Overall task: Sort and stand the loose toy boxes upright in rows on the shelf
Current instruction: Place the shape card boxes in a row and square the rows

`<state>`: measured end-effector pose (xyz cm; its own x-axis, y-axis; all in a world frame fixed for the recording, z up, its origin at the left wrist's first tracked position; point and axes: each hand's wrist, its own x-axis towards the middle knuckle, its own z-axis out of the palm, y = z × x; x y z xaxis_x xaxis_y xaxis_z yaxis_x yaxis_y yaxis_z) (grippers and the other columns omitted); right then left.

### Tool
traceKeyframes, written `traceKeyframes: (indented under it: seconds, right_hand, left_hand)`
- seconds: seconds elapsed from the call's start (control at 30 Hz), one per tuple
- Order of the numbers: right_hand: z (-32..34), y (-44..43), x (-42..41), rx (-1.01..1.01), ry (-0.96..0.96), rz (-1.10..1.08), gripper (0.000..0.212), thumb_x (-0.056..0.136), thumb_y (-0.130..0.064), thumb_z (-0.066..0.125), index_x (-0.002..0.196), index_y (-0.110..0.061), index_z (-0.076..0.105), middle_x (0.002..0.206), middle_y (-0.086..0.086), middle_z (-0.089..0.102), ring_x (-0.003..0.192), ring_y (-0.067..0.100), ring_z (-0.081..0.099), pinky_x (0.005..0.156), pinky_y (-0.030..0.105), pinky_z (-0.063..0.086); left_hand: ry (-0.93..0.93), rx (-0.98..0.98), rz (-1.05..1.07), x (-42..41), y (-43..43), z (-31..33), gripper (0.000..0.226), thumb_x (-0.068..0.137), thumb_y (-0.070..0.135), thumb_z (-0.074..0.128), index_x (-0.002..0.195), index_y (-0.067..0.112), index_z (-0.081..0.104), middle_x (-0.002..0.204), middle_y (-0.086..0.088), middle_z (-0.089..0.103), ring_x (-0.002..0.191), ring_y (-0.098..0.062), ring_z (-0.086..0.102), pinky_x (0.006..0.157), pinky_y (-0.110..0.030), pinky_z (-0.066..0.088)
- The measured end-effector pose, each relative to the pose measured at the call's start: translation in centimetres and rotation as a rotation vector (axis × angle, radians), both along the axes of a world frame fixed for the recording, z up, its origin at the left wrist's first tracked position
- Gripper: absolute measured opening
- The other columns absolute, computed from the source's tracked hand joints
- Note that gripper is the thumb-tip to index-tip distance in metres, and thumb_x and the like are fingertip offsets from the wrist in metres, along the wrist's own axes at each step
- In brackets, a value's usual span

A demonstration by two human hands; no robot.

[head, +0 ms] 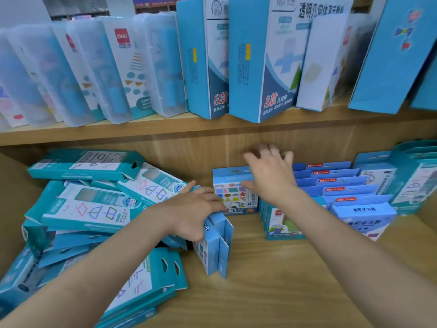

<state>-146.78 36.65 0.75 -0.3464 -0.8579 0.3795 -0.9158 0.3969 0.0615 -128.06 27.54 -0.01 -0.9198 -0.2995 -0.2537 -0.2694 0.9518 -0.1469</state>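
On the lower wooden shelf (272,287) a loose heap of teal toy boxes (87,209) lies flat on the left. My left hand (191,214) grips the top of a few slim blue boxes (217,247) standing on edge beside the heap. A blue box with coloured shapes (233,197) stands upright at the back. My right hand (269,171) hovers over its upper right corner with fingers spread, thumb near its front; contact is unclear. Rows of upright blue boxes (340,185) fill the right.
A colourful box (281,226) stands at the front of the right rows, and teal boxes (413,176) stand at the far right. The upper shelf (142,131) carries leaning clear plastic cases (94,72) and tall blue boxes (260,60).
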Motion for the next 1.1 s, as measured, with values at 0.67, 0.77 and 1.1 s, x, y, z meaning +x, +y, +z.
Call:
traceKeyframes:
  seconds: [0.67, 0.77, 1.1]
  right_hand:
    - [-6.8, 4.9, 10.7, 0.007, -0.702, 0.166, 0.092, 0.073, -0.062, 0.065, 0.146, -0.037, 0.015, 0.144, -0.008, 0.037, 0.127, 0.019, 0.044, 0.099, 0.037, 0.042]
    - [-7.4, 4.0, 11.8, -0.025, -0.674, 0.12, 0.078, 0.075, -0.048, 0.065, 0.139, -0.036, 0.022, 0.132, -0.003, 0.048, 0.114, 0.025, 0.054, 0.087, 0.036, 0.047]
    - [-4.6, 8.0, 6.4, -0.068, -0.916, 0.098, 0.059, 0.067, -0.019, 0.074, 0.11, -0.042, 0.041, 0.103, -0.01, 0.064, 0.075, 0.009, 0.063, 0.062, 0.032, 0.055]
  left_hand:
    - [0.051, -0.19, 0.041, 2.2, -1.6, 2.3, 0.08, 0.075, 0.01, 0.053, 0.141, 0.045, 0.028, 0.147, 0.009, 0.038, 0.131, -0.018, 0.041, 0.102, -0.038, 0.038]
    - [0.02, -0.283, 0.072, 3.6, -2.2, 3.0, 0.078, 0.074, 0.014, 0.053, 0.138, 0.051, 0.029, 0.144, 0.021, 0.04, 0.13, -0.011, 0.042, 0.101, -0.04, 0.037]
    - [0.092, -0.166, 0.066, 4.6, -0.8, 2.1, 0.076, 0.077, 0.023, 0.056, 0.143, 0.047, 0.026, 0.149, 0.014, 0.037, 0.132, -0.016, 0.041, 0.102, -0.036, 0.04]
